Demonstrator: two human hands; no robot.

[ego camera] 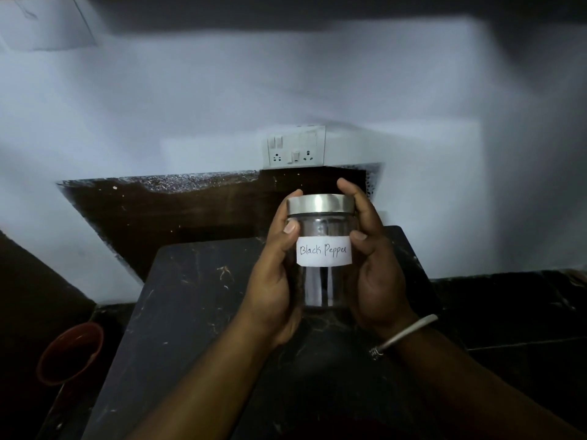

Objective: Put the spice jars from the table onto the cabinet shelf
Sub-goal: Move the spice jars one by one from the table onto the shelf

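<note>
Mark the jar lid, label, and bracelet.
jar lid (320, 204), head view, front of steel rim.
label (324, 250), head view, middle of handwritten paper.
bracelet (409, 333), head view, band on right wrist.

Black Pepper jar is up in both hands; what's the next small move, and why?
Probably keep both hands on it and lift toward the shelf, which isn't in view. The jar is upright, lid on, held between left hand and right hand above the dark table.

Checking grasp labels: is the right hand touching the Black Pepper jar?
Touching. The head view shows the right hand wrapped on the jar, thumb on the glass and fingertips against the lid.
</note>
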